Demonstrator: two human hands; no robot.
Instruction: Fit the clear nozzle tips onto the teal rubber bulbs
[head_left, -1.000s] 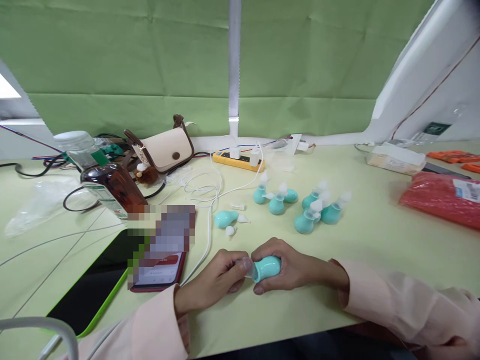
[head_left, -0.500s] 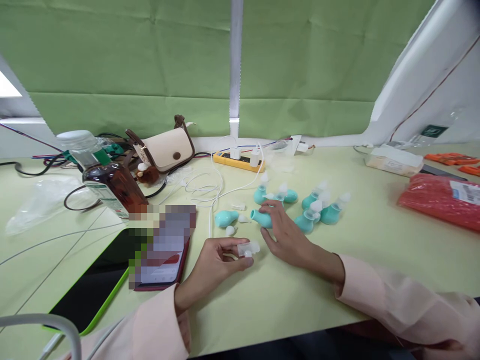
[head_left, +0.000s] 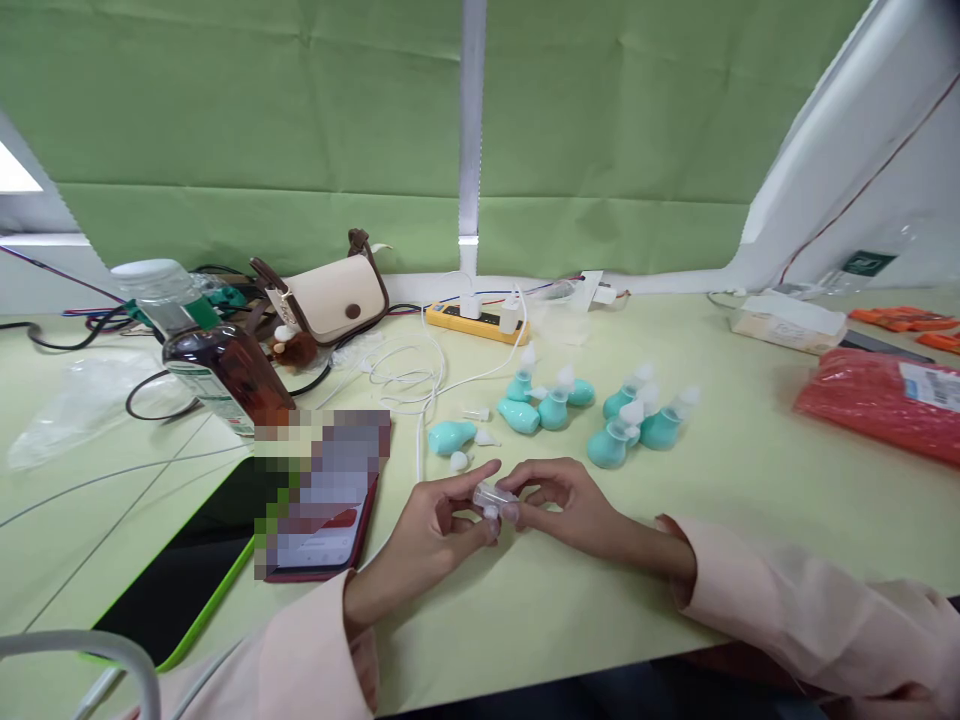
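Observation:
A short clear plastic tube [head_left: 493,496] is held between both hands just above the table. My left hand [head_left: 437,515] grips its left side, with a small whitish piece [head_left: 491,512] by the thumb. The fingertips of my right hand [head_left: 566,500] are closed on the tube's right end, partly covering it. Beyond the hands, a teal squeeze bulb [head_left: 519,415] without a tip lies on its side. Another teal bulb [head_left: 451,437] lies to its left, near a white tip [head_left: 486,437] and a small white cap [head_left: 459,461]. Several tipped bulbs [head_left: 607,446] stand to the right.
Two phones lie left of my hands, one in a green case [head_left: 187,560], one in a red case [head_left: 330,500]. Behind them are a brown bottle [head_left: 232,370] and a cream bag [head_left: 341,300]. A yellow power strip [head_left: 480,325] trails white cables. A red package [head_left: 881,395] lies right.
My right hand has let go of the teal bulb and come down and toward me to the clear tube. The bulb now lies farther back. My left hand keeps its hold, nearly in place.

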